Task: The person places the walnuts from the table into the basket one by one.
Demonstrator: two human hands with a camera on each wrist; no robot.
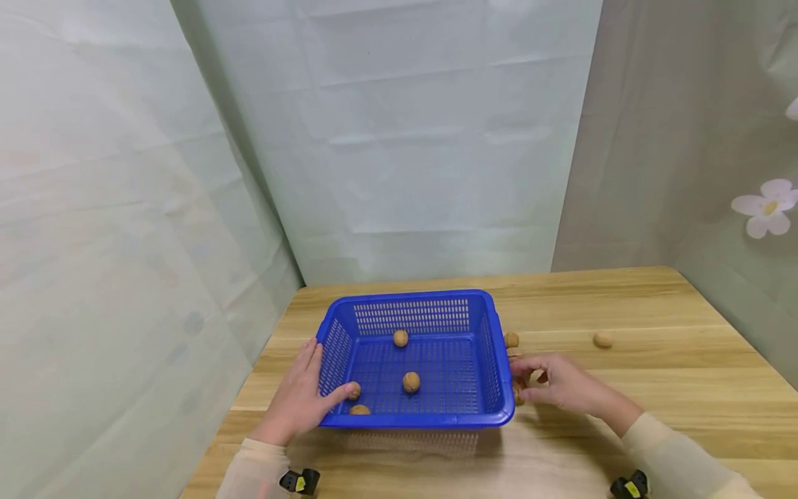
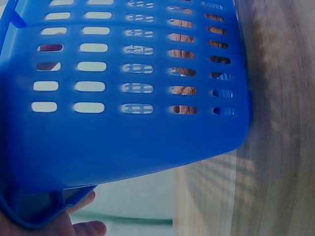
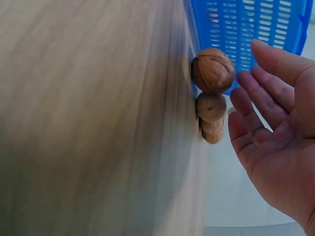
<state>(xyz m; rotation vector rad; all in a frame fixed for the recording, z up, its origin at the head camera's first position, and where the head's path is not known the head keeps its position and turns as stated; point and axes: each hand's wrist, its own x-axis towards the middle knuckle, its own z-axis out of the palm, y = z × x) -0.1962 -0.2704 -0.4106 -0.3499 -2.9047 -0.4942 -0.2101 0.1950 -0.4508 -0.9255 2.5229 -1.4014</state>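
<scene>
A blue plastic basket (image 1: pixel 418 420) with slotted walls stands on the table, several walnuts (image 1: pixel 411 382) lying apart on its floor. My left hand (image 1: pixel 298 398) holds its left rim near the front corner, thumb over the inside and fingers along the outside. In the left wrist view, walnuts show through the slots of the basket wall (image 2: pixel 138 142). Beside the right wall, my right hand (image 1: pixel 557 382) reaches with loosely bent fingers round a row of walnuts (image 3: pixel 213 71). The right wrist view shows a gap between its fingertips and those walnuts, and nothing in the palm.
One walnut (image 1: pixel 603 339) lies alone on the wooden table (image 1: pixel 673 367), right of the basket. Pale cloth sheets (image 1: pixel 405 173) hang behind the table and on both sides.
</scene>
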